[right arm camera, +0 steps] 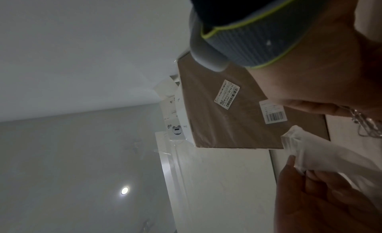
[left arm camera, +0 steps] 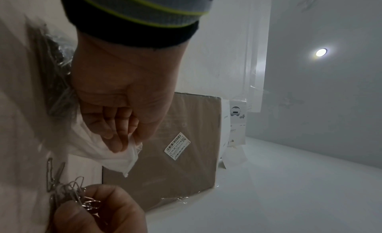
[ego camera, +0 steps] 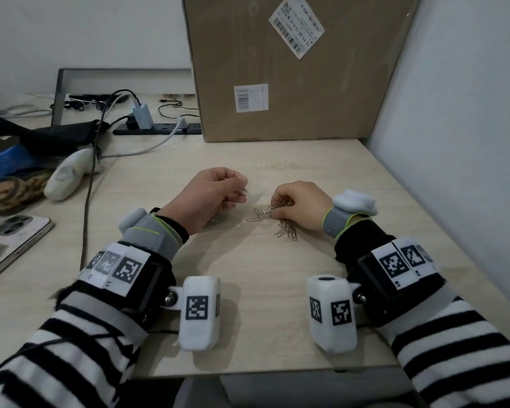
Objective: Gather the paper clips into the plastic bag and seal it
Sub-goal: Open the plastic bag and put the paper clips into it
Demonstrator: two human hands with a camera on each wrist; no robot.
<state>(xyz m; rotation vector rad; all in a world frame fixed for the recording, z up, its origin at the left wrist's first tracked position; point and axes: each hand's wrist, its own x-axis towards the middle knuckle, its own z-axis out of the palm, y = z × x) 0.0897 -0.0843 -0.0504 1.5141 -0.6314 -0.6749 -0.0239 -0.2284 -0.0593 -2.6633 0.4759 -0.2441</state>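
My left hand holds up a clear plastic bag, pinching its mouth between thumb and curled fingers. In the left wrist view a dark bunch of clips shows through the plastic beside the palm. Just to the right, my right hand pinches a bundle of silver paper clips right above the table. Other loose clips lie on the wood below and left of that hand. The right wrist view shows the held clips and the bag in the left hand's fingers.
A large cardboard box stands at the back of the table, and a white wall runs along the right. At the left are a power strip, a trailing cable, a white handheld device and a phone.
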